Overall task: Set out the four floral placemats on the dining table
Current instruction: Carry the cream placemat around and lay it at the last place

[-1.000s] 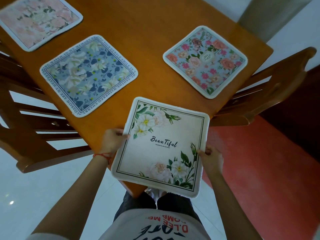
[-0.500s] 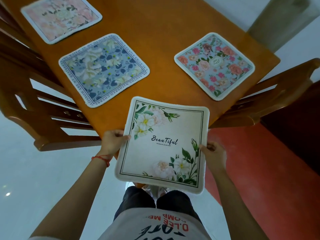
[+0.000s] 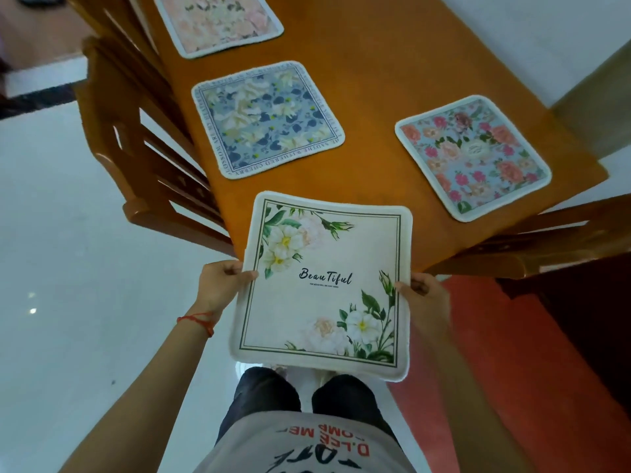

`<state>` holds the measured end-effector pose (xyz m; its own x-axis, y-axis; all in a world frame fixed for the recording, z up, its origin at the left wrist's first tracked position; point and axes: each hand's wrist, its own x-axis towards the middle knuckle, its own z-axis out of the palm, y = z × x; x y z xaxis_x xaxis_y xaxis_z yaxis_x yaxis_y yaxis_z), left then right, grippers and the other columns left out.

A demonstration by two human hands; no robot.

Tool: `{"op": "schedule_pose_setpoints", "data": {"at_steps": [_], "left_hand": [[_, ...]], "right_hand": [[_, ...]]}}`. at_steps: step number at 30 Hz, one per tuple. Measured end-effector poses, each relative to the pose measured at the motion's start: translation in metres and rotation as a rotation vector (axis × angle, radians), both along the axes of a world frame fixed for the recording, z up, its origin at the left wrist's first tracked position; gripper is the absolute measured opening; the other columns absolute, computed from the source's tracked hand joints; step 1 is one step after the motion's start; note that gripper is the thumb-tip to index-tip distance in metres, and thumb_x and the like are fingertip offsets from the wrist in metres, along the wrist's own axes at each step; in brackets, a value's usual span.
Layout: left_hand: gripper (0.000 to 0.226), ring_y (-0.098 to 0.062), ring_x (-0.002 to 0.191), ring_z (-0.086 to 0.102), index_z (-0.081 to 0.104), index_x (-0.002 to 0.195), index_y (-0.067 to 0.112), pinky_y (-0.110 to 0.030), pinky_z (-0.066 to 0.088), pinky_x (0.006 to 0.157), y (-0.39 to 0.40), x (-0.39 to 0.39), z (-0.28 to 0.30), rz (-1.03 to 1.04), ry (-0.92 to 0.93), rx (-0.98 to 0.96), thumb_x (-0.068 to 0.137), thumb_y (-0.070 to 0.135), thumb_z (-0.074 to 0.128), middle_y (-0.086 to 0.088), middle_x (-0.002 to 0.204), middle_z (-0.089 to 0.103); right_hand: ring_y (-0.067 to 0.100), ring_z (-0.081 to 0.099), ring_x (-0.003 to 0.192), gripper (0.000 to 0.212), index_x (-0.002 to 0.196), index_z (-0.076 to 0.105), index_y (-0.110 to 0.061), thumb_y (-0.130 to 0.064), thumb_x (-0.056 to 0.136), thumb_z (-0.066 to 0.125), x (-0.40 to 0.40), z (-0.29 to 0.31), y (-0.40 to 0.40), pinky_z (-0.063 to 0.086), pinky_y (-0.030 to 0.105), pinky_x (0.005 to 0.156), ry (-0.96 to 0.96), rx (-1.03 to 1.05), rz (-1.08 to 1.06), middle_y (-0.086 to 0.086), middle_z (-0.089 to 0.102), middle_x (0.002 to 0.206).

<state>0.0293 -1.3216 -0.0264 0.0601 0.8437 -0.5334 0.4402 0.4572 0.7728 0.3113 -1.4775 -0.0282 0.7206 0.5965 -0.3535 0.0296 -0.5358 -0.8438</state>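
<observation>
A cream placemat (image 3: 324, 285) with white flowers and the word "Beautiful" hangs over the near corner of the orange wooden dining table (image 3: 375, 80). My left hand (image 3: 222, 285) grips its left edge and my right hand (image 3: 426, 298) grips its right edge. Three more floral placemats lie flat on the table: a blue-grey one (image 3: 268, 119) near the left edge, a pale pink one (image 3: 218, 22) beyond it, and a light blue one with pink roses (image 3: 473, 157) near the right edge.
Two wooden chairs (image 3: 136, 148) stand pushed in along the table's left side, and another chair (image 3: 546, 240) stands at the right. White tile floor (image 3: 68, 268) lies to the left, and a red floor strip (image 3: 512, 370) to the right.
The view has swung so the table and mats sit further right and up. Both hands still hold the cream placemat, drawn slightly back toward my body at the table corner.
</observation>
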Motion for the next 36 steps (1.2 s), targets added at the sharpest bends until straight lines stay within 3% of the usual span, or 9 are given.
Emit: {"op": "schedule_pose_setpoints", "data": {"at_steps": [2, 5, 9, 12, 18, 21, 23, 28, 36], "left_hand": [[0.01, -0.022, 0.064, 0.055, 0.067, 0.064, 0.006, -0.029, 0.048, 0.069, -0.017, -0.005, -0.001, 0.059, -0.003, 0.009, 0.071, 0.005, 0.074, -0.005, 0.062, 0.063], [0.016, -0.019, 0.059, 0.055, 0.065, 0.058, 0.011, -0.024, 0.048, 0.063, -0.047, -0.011, -0.002, 0.159, -0.012, 0.015, 0.069, 0.004, 0.075, 0.01, 0.046, 0.06], [0.024, -0.02, 0.062, 0.045, 0.055, 0.057, 0.005, -0.03, 0.04, 0.066, -0.089, -0.024, -0.006, 0.276, -0.037, 0.022, 0.067, 0.006, 0.077, -0.008, 0.06, 0.048], [0.033, -0.021, 0.064, 0.037, 0.047, 0.055, 0.008, -0.032, 0.034, 0.067, -0.12, -0.036, -0.007, 0.36, -0.065, 0.031, 0.066, 0.008, 0.078, -0.009, 0.063, 0.037], [0.03, -0.016, 0.055, 0.049, 0.058, 0.046, 0.014, -0.028, 0.042, 0.065, -0.176, -0.069, 0.0, 0.556, -0.062, 0.026, 0.067, 0.002, 0.076, -0.002, 0.053, 0.051], [0.025, -0.018, 0.058, 0.044, 0.055, 0.053, 0.007, -0.026, 0.038, 0.06, -0.201, -0.093, 0.003, 0.637, -0.063, 0.037, 0.067, 0.001, 0.075, -0.005, 0.057, 0.049], [0.029, -0.015, 0.052, 0.044, 0.056, 0.048, 0.011, -0.023, 0.039, 0.057, -0.215, -0.109, 0.005, 0.709, -0.054, 0.046, 0.067, 0.0, 0.075, 0.003, 0.046, 0.051], [0.031, -0.006, 0.047, 0.05, 0.058, 0.047, 0.016, -0.022, 0.04, 0.057, -0.252, -0.154, 0.006, 0.829, -0.038, 0.046, 0.067, 0.001, 0.075, 0.013, 0.037, 0.053], [0.01, -0.019, 0.062, 0.05, 0.066, 0.066, 0.005, -0.027, 0.043, 0.065, -0.292, -0.25, 0.002, 0.962, -0.031, 0.027, 0.067, 0.005, 0.076, -0.006, 0.062, 0.057]], "right_hand": [[0.011, 0.06, 0.07, 0.019, 0.097, 0.065, -0.005, -0.006, 0.079, 0.066, 0.005, -0.001, -0.001, 0.049, 0.022, 0.065, -0.02, 0.003, 0.075, -0.002, 0.064, 0.078], [0.019, 0.062, 0.074, 0.018, 0.096, 0.064, -0.006, -0.007, 0.078, 0.067, 0.013, -0.003, -0.004, 0.052, 0.031, 0.069, -0.022, 0.011, 0.18, 0.003, 0.065, 0.079], [0.012, 0.058, 0.067, 0.02, 0.096, 0.062, -0.004, -0.004, 0.078, 0.068, 0.018, -0.001, -0.008, 0.049, 0.013, 0.057, -0.006, 0.049, 0.305, -0.001, 0.062, 0.073], [0.009, 0.058, 0.066, 0.02, 0.095, 0.061, -0.007, -0.002, 0.077, 0.068, 0.014, 0.002, -0.009, 0.047, 0.008, 0.053, 0.031, 0.063, 0.379, -0.001, 0.062, 0.074], [0.004, 0.063, 0.061, 0.019, 0.094, 0.06, -0.006, 0.002, 0.078, 0.066, -0.019, 0.003, -0.008, 0.049, 0.01, 0.052, 0.1, 0.083, 0.563, 0.0, 0.063, 0.076], [0.001, 0.062, 0.059, 0.018, 0.094, 0.06, -0.006, 0.002, 0.079, 0.065, -0.046, 0.003, -0.007, 0.049, 0.011, 0.052, 0.125, 0.075, 0.644, 0.0, 0.064, 0.076], [-0.004, 0.061, 0.057, 0.017, 0.092, 0.06, -0.009, 0.001, 0.079, 0.065, -0.066, 0.003, -0.006, 0.05, 0.011, 0.052, 0.136, 0.07, 0.699, -0.002, 0.063, 0.076], [0.012, 0.061, 0.071, 0.018, 0.096, 0.06, -0.002, -0.001, 0.079, 0.065, -0.122, 0.005, -0.001, 0.05, 0.009, 0.058, 0.131, 0.065, 0.848, 0.0, 0.064, 0.078], [0.013, 0.062, 0.071, 0.019, 0.097, 0.059, -0.007, -0.001, 0.079, 0.064, -0.234, 0.007, 0.002, 0.051, 0.011, 0.054, 0.157, -0.001, 0.964, -0.001, 0.064, 0.078]]}}
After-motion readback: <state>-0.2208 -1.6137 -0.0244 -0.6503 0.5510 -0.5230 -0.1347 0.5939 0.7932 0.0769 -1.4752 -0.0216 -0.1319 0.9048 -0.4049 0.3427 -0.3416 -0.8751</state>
